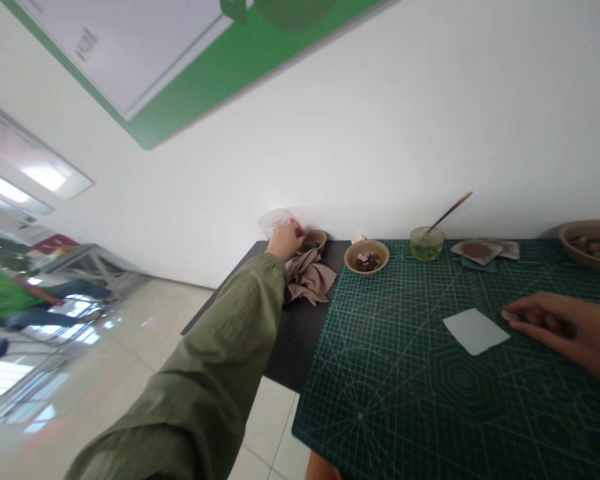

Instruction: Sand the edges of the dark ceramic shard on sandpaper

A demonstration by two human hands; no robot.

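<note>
A clear plastic cup [271, 221] stands at the far end of the black surface [295, 353], the left hand [285, 241] gripping it closely, with a crumpled beige cloth [307, 277] just below. On the green cutting mat [380, 400], the right hand [563, 333] curls into a narrow grip, its contents unclear, just beside a white card [475, 331].

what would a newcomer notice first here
The olive sleeve stands out, running across the view to the left hand holding a clear cup at the far end of the table. To the right, a green cutting mat covers the table, with the right hand beside a white card.
</note>
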